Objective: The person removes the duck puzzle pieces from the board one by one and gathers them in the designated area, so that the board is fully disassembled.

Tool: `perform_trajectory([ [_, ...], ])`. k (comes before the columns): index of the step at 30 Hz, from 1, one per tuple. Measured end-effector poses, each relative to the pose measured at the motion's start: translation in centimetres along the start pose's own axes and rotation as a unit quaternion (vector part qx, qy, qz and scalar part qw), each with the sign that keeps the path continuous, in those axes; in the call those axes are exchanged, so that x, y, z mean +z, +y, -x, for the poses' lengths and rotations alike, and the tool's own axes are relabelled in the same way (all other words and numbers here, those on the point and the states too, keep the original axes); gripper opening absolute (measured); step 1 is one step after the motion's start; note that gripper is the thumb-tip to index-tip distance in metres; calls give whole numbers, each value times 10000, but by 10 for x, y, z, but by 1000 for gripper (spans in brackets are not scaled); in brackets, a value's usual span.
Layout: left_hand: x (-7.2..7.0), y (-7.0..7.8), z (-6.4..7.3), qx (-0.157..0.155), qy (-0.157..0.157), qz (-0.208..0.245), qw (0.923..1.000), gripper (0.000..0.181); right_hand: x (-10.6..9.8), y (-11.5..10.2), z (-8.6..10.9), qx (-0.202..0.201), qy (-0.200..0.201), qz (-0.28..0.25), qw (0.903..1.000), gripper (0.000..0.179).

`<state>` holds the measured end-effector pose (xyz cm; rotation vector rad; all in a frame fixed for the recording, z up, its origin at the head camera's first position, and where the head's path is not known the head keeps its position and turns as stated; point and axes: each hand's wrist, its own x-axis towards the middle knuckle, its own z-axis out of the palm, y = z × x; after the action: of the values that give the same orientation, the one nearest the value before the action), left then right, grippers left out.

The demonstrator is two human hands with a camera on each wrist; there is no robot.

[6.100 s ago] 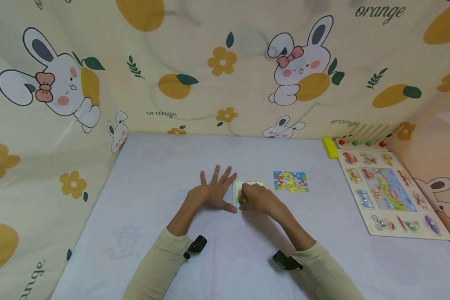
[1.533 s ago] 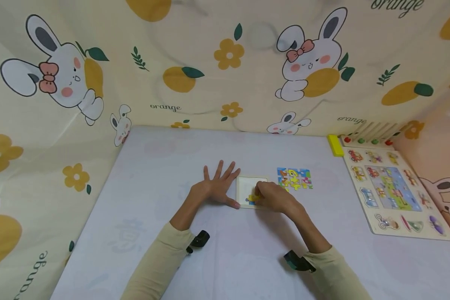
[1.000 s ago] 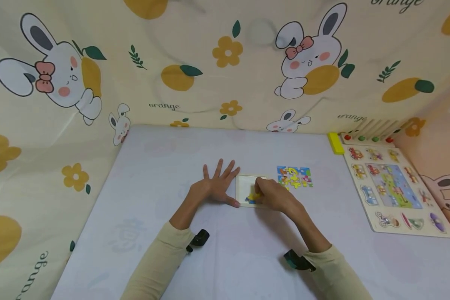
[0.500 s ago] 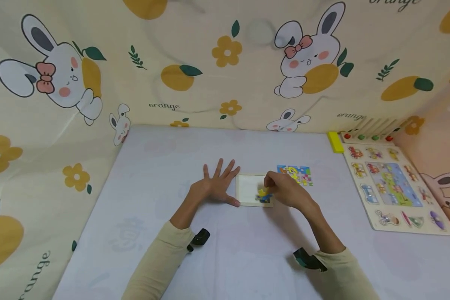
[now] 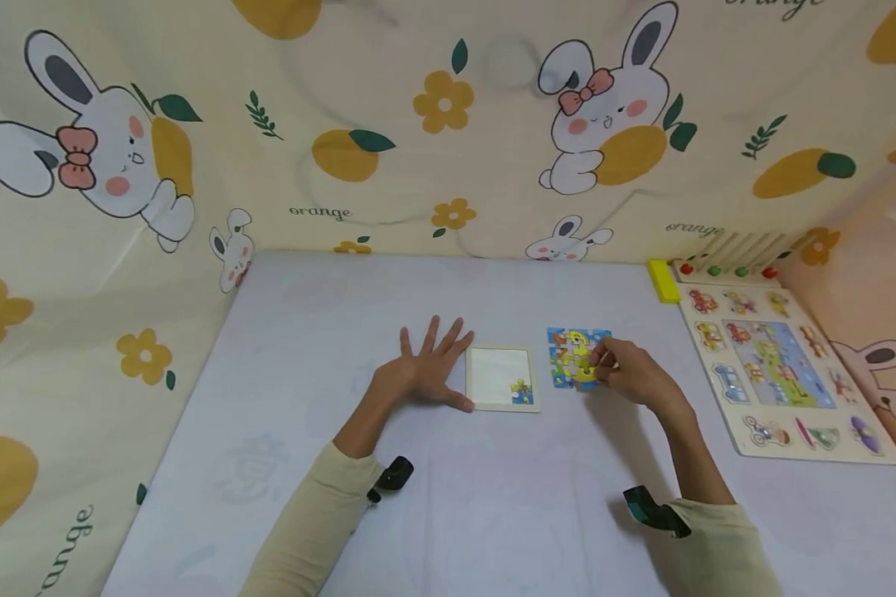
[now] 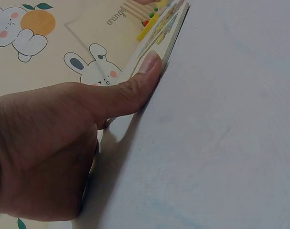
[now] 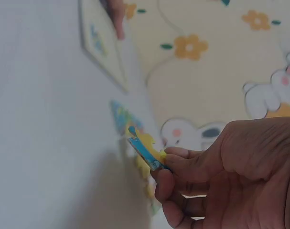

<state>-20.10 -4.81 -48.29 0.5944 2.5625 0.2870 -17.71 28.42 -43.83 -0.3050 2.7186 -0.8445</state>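
My left hand [image 5: 422, 373] lies with fingers spread at the left edge of a small white puzzle frame [image 5: 493, 406]. In the left wrist view the thumb [image 6: 149, 67] presses on the frame's edge. One blue-and-yellow jigsaw piece [image 5: 522, 391] sits in the frame's lower right corner. To the right, my right hand [image 5: 630, 373] is over a group of colourful jigsaw pieces [image 5: 563, 348] on the table. In the right wrist view its thumb and fingers pinch a yellow jigsaw piece [image 7: 145, 150] with a blue edge, raised and tilted.
A large wooden picture board [image 5: 784, 431] lies at the right side of the table. Behind it is a rack with thin rods and red and green beads [image 5: 713, 271], beside a yellow block [image 5: 664, 282]. A patterned cloth [image 5: 388, 191] hangs at the back and left.
My right hand has let go of the piece in the frame's lower right corner, moved right to the group of pieces and pinched another piece. My left hand has stayed at the frame.
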Motion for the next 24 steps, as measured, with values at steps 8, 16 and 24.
perform_trajectory([
  [8, 0, -1, 0, -9, -19, -33, 10000, 124, 5, 16, -4, 463, -121, 67, 9988, 17],
  [16, 2, -4, -1, 14, -27, 32, 10000, 124, 5, 16, 3, 666, -50, 457, 9967, 35],
  [24, 1, -3, -1, 17, -25, 18, 10000, 123, 6, 17, 5, 406, -66, 533, 9977, 26],
])
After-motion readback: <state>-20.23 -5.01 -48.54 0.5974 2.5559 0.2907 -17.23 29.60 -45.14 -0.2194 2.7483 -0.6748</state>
